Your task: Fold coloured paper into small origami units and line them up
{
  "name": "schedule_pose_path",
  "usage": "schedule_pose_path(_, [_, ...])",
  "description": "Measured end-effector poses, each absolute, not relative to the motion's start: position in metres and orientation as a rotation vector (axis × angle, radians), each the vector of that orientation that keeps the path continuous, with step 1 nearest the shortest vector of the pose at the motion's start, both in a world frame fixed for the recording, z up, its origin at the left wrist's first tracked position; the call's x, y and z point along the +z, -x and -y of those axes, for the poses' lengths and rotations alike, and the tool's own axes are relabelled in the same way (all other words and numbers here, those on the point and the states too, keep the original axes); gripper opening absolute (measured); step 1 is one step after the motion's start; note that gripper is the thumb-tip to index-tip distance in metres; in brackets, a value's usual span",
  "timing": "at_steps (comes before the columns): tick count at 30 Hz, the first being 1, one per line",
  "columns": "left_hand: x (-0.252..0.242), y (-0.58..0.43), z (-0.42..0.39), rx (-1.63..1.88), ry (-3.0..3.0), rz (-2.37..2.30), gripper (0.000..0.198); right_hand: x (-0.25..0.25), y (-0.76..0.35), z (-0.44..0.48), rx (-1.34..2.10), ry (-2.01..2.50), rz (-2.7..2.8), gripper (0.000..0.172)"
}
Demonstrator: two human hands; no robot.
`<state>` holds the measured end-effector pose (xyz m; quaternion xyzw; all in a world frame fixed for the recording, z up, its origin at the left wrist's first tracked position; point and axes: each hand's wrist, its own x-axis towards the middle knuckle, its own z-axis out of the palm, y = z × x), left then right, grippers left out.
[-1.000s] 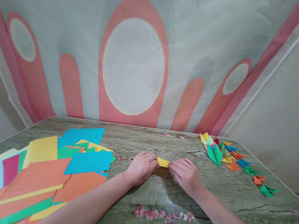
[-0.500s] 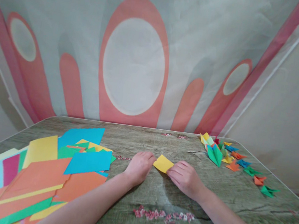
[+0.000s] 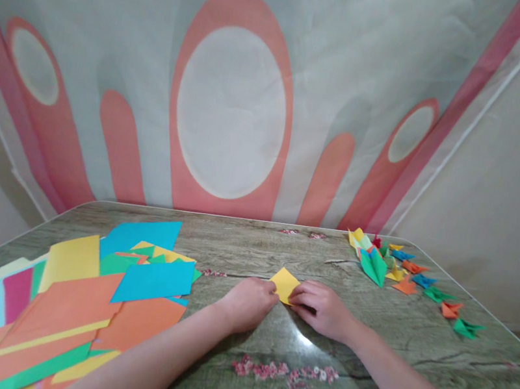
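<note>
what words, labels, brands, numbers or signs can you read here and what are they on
None: no lettering, number or sign can be read.
The small yellow paper square at the left hand and right hand shows plain colour.
The overlapping coloured paper sheets and small folded paper figures show no writing.
The grey wood-grain tabletop bears only pattern; the grey-and-pink wall covering, plain shapes.

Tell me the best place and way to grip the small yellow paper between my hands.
Pinch the yellow paper lightly at its far corner, probably best from the far side. It is turned so that this corner points away from you, bare of fingers, while your left hand and right hand are at its nearer edges.
</note>
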<state>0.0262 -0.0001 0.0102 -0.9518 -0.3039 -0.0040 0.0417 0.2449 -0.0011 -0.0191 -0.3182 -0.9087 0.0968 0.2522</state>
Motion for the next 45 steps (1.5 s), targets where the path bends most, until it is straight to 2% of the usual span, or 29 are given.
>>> schedule_pose_path(6, [0.014, -0.023, 0.000, 0.018, 2.952, 0.899, 0.019, -0.020, -0.244, -0.002, 0.508, 0.945, 2.305, 0.015])
schedule_pose_path(12, [0.018, -0.022, 0.000, 0.063, 2.962, 0.917, 0.018, -0.026, -0.240, -0.006, 0.603, 1.154, 2.116, 0.021])
schedule_pose_path(23, [0.018, -0.031, 0.013, 0.051, 2.911, 1.015, 0.032, -0.031, -0.237, -0.008, 0.539, 1.230, 2.046, 0.022])
schedule_pose_path(39, [0.005, -0.043, 0.023, 0.050, 2.777, 1.055, 0.028, -0.038, -0.231, -0.011, 0.431, 1.320, 1.988, 0.021])
schedule_pose_path(45, [0.004, -0.044, 0.022, 0.045, 2.778, 1.069, 0.026, -0.045, -0.232, -0.014, 0.277, 1.335, 2.015, 0.019])
